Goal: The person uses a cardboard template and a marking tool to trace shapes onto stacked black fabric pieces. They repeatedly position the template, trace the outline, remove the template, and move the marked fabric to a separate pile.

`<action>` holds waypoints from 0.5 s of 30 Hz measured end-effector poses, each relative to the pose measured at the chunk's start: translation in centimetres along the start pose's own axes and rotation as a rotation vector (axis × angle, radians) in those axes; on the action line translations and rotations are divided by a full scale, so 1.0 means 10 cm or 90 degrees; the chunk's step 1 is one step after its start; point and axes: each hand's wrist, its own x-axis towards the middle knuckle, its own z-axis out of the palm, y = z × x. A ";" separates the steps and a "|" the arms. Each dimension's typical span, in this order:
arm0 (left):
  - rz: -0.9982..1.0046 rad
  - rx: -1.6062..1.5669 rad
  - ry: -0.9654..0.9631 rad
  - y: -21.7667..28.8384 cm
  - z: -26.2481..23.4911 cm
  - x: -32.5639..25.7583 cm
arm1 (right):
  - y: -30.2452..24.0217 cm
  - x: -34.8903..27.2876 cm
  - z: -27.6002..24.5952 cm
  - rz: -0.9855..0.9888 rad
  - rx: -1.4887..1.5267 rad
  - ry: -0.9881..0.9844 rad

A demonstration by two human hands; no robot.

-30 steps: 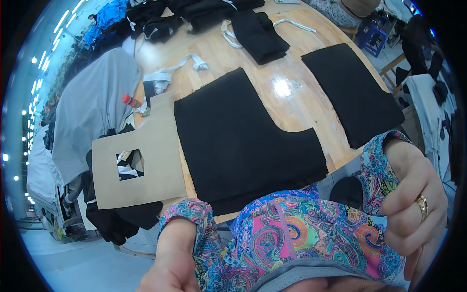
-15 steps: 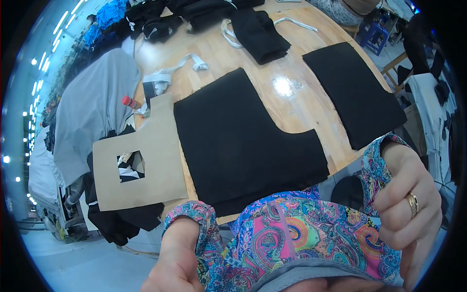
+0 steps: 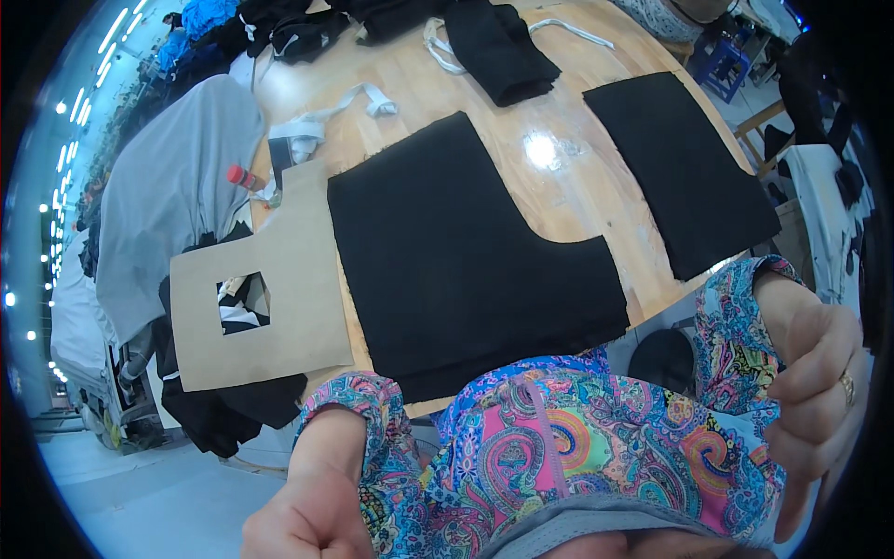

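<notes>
My left hand [image 3: 312, 508] is low at the picture's bottom edge, fingers curled into a fist against the bright paisley top [image 3: 568, 456] that I wear. My right hand [image 3: 819, 391], with a ring on one finger, is at the right with its fingers curled on the top's edge. Both hands are off the table, just in front of it. Nearest to them on the wooden table [image 3: 568, 177] lies a large black cut fabric piece [image 3: 456, 252], flat with a stepped outline.
A brown cardboard template [image 3: 279, 279] with a square hole overhangs the table's left edge. A second black piece [image 3: 680, 168] lies at the right, folded black cloth [image 3: 498, 47] and white strips [image 3: 372, 98] at the back. A red-capped bottle [image 3: 244, 177] and grey cloth [image 3: 177, 186] are at the left.
Both hands stay by the paisley top and shift only slightly. The fabric pieces and template on the table have not moved.
</notes>
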 end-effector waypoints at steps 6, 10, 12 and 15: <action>-0.021 -0.220 -0.058 -0.01 0.03 0.06 | 0.01 0.02 0.03 -0.046 -0.029 0.008; 0.000 -0.137 -0.001 -0.11 0.12 0.06 | 0.10 -0.02 0.07 -0.119 -0.113 0.058; -0.020 -0.126 -0.003 -0.13 0.12 0.05 | 0.08 0.02 0.04 -0.022 -0.088 0.027; -0.060 -0.195 -0.024 -0.06 0.12 0.08 | 0.00 -0.03 0.01 -0.010 -0.012 -0.010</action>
